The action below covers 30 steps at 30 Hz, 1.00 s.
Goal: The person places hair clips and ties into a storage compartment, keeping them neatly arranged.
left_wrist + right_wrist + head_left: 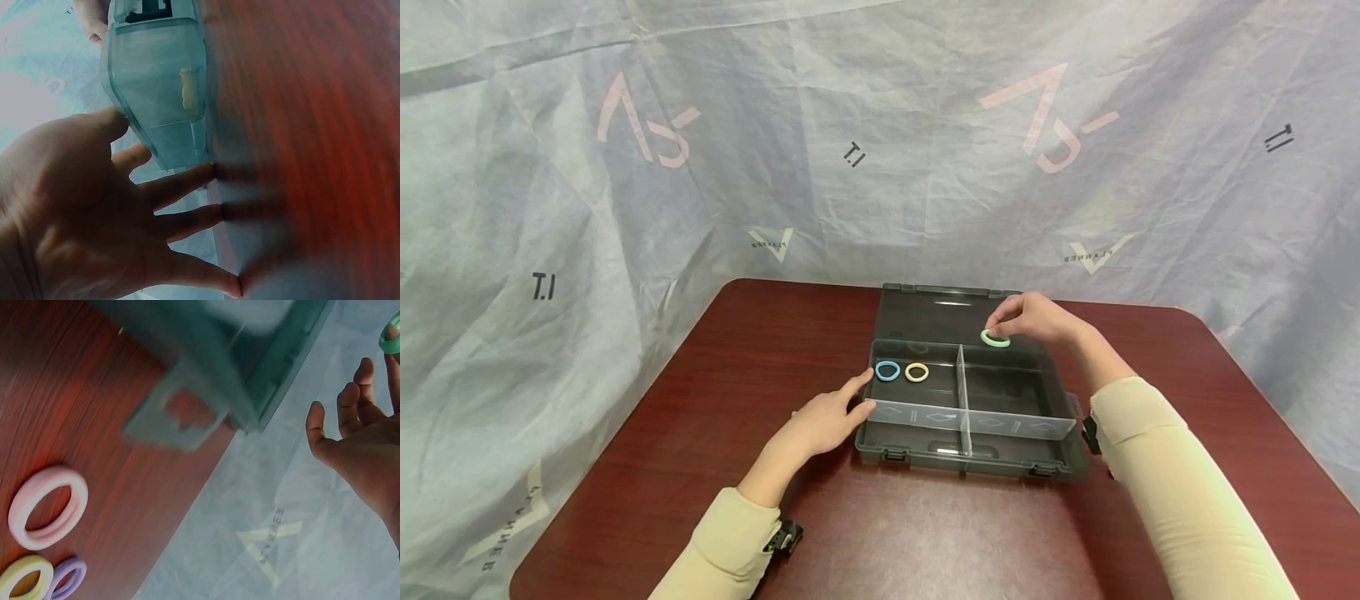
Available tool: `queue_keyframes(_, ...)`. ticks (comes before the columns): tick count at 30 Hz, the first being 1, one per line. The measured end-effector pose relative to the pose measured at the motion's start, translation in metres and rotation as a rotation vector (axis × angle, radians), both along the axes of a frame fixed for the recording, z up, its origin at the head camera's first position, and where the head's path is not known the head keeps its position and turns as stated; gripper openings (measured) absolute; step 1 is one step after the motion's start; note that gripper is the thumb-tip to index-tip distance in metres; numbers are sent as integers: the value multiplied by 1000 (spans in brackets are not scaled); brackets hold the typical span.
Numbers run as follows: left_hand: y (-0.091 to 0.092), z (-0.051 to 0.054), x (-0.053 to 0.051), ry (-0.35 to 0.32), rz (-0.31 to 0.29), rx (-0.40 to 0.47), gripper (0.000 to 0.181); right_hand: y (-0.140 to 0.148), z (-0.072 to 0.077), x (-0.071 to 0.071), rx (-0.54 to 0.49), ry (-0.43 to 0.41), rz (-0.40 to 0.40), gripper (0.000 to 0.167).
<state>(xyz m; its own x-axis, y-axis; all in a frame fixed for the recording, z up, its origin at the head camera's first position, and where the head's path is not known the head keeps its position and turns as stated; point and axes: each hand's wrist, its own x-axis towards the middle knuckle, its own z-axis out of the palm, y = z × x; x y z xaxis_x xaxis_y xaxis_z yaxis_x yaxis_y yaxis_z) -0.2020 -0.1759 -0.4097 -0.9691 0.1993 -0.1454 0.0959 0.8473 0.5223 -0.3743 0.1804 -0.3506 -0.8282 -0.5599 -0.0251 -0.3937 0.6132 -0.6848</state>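
Observation:
A dark see-through plastic box (917,460) lies on the table with its lid (917,321) folded back and clear dividers (1037,427) inside. In its back left compartment are a blue hair tie (887,380) and a pale yellow hair tie (916,380), side by side. My right hand (1037,318) pinches a light green hair tie (997,344) between thumb and fingertips, above the hinge side of the back right compartment. At the box's left side, my left hand (823,423) touches the wall with its fingers spread; the left wrist view shows fingertips against the tabletop.
In the right wrist view a pink hair tie (22,512), a yellow hair tie (45,575) and a purple hair tie (81,572) lie on the reddish wooden table (715,417). A grey-white printed sheet (925,167) hangs behind the table.

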Motion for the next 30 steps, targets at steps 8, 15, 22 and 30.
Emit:
queue_keyframes(8,-1,0,-1,-1,7,-8,61,-21,-3,-3,-21,-7,29,13)
queue_keyframes(15,-1,-1,0,8,6,-13,61,-34,-6,-7,-21,-19,51,12)
queue_keyframes(22,-1,-4,-2,6,4,-17,61,-48,-11,-8,-13,5,86,11)
queue_keyframes(30,-1,-2,-1,10,4,-12,61,-64,-17,-9,-17,1,124,9)
